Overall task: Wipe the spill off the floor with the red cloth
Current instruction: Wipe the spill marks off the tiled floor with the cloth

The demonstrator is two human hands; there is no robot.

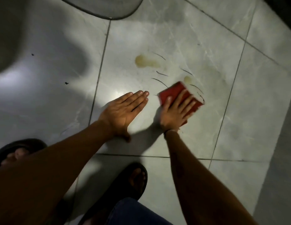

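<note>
Two yellowish patches of the spill are visible on the grey floor (198, 46). The larger patch (145, 62) lies far from the cloth, and the smaller patch (187, 79) sits just beside the far corner of the red cloth (173, 93).

The red cloth is folded into a flat pad and lies on the floor tile under the right hand (177, 111). The grip of this hand is spread: the palm presses down flat and the fingers are fanned out over the cloth, not pinching it. The cloth looks a little blurred, so I think it is in a wiping stroke.

The left hand (125, 109) rests flat on the floor with its fingers pressed together. It holds nothing and seems only to support the body.

The relation that matters is this. From the right hand, the small patch lies at about 1 o'clock, touching or almost touching the cloth's edge. The large patch lies at about 11 o'clock, well apart. Its long axis runs roughly from 9 to 3 o'clock. The long side of the cloth runs from about 10 to 4 o'clock.

In my judgement the right hand is the nearer one for the small patch, and a short push forward would cover it. The large patch needs a longer sweep, across and to the left.
</note>
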